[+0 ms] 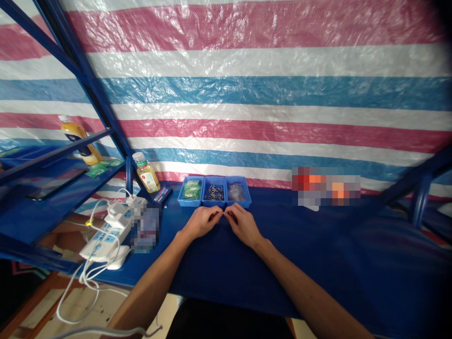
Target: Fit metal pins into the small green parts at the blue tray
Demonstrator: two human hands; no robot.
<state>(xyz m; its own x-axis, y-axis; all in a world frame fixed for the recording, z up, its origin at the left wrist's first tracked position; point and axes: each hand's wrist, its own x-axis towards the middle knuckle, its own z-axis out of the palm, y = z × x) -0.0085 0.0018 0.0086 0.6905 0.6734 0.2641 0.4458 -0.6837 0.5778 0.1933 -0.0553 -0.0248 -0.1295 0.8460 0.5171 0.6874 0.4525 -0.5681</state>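
My left hand [201, 221] and my right hand [243, 224] rest on the blue table [318, 245], fingertips pinched together around a tiny part [223, 213] between them that is too small to name. Just beyond them stand three small blue bins in a row: the left bin [191, 190] holds green packets, the middle bin [213, 192] holds small dark metal pieces, the right bin [238, 192] holds clear bagged bits.
A juice bottle [147, 173] stands left of the bins. White power strips and cables [109, 226] lie at the table's left end. A blue shelf [52, 174] at left carries another bottle [78, 140] and a phone. A striped tarp [264, 94] hangs behind.
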